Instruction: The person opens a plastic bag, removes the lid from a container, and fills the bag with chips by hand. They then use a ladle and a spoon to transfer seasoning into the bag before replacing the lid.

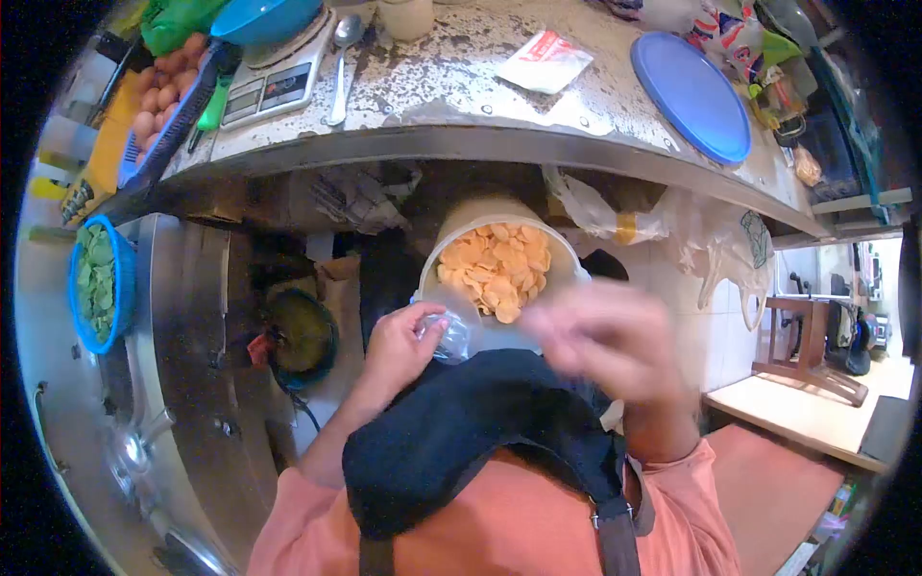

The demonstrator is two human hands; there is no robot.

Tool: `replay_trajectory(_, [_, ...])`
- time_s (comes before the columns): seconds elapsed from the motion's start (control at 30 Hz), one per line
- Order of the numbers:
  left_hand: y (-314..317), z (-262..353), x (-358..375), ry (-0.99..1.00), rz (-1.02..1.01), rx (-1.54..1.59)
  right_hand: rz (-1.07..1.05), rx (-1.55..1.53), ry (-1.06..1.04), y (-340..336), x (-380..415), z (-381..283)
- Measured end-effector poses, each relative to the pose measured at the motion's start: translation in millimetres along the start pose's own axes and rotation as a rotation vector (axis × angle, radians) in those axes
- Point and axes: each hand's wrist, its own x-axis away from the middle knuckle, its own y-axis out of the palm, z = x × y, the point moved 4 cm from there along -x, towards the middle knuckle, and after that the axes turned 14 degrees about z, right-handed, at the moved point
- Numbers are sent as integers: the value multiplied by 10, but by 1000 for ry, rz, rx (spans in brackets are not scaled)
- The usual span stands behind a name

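Note:
Below the counter edge, in the head view, stands a pale bucket (567,248) filled with thin, orange, round chips (495,269). At its near left rim my left hand (396,344) pinches a small clear plastic bag (449,336) between thumb and fingers. The bag's contents, if any, cannot be made out. My right hand (610,336) is at the bucket's near right side, smeared by motion. Its fingers point towards the chips, and whether they hold anything does not show.
Above the bucket runs a worn counter (423,91) with a kitchen scale (279,91), a spoon (341,72), a red-and-white packet (545,62) and a blue lid (691,96). Eggs (163,91) and a blue basket of green leaves (101,278) are at left. Plastic bags (711,235) hang at right.

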Motion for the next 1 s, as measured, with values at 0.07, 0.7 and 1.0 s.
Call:
replay_trajectory(0.07, [-70,154,-30,41,64,116,3,318,151,155,-61,785])
replay_trajectory(0.7, [315,38,-192,-235,-14,887,-440,1033,349,544,523,2380])
replay_trajectory(1.0, [556,173,-333,-89,-28,788,207,-224,695,100,280,1372])
